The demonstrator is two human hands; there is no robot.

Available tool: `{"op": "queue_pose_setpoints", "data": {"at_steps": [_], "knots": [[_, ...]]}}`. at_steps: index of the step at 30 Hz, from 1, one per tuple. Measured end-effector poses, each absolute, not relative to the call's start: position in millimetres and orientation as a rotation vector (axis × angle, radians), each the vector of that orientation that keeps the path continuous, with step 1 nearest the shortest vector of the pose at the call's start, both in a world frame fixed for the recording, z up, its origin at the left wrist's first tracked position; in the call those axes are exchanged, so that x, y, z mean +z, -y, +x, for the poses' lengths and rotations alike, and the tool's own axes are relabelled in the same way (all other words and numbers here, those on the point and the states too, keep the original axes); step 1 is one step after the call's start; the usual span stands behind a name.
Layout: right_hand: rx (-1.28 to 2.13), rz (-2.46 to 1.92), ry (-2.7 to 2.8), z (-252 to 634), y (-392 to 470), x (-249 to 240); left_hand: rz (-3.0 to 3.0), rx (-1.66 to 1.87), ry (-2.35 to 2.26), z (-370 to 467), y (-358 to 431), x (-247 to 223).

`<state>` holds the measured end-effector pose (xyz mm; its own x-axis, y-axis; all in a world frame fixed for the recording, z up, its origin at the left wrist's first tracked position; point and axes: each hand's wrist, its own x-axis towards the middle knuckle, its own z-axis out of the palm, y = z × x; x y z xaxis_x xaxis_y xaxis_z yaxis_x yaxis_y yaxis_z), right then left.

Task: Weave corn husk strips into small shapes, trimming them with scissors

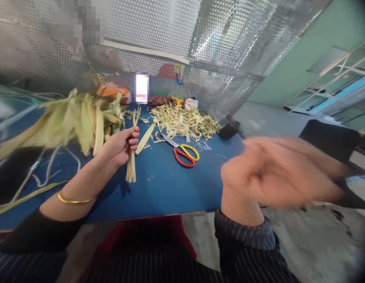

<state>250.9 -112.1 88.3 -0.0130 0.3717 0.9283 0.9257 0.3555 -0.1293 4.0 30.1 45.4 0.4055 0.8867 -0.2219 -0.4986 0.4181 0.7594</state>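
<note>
My left hand (123,145) is closed around a slim bundle of pale corn husk strips (131,171), whose ends stick out above and below the fingers. Raised over the table's right side, my right hand (277,171) is smeared by motion, so its fingers and anything in them cannot be made out. Scissors (182,152) with one red and one yellow handle lie between the hands, blades pointing away to the left. A flat piece of corn husk (146,138) rests just right of my left hand.
A heap of shredded husk (185,122) lies behind the scissors on the blue table (167,188). Large corn husks (70,122) spread at left, near an orange packet (113,93) and a lit phone screen (141,88). Perforated metal panels (153,23) stand at the back.
</note>
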Motion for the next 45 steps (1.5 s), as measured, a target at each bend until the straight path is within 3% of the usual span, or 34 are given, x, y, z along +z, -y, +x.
{"op": "queue_pose_setpoints", "data": {"at_steps": [2,9,13,21,25,31,45], "knots": [[-0.693,-1.292,1.63,269,96,79,0.609,0.894,-0.683,10,-26,41],[-0.178,-2.119,1.766,349,34,12,0.638,0.782,-0.767,29,-12,25],[-0.001,-2.176,1.78,364,28,-7,0.674,0.767,-0.782,32,-10,21],[-0.037,-2.144,1.695,355,20,-25,0.704,0.723,-0.771,32,-8,19],[-0.026,-2.078,1.569,360,19,-15,0.712,0.733,-0.777,32,-8,18],[0.327,-1.666,1.203,356,16,19,0.738,0.731,-0.797,32,-9,17],[0.544,-1.314,1.386,278,5,100,0.852,0.83,-0.727,30,-7,24]]}}
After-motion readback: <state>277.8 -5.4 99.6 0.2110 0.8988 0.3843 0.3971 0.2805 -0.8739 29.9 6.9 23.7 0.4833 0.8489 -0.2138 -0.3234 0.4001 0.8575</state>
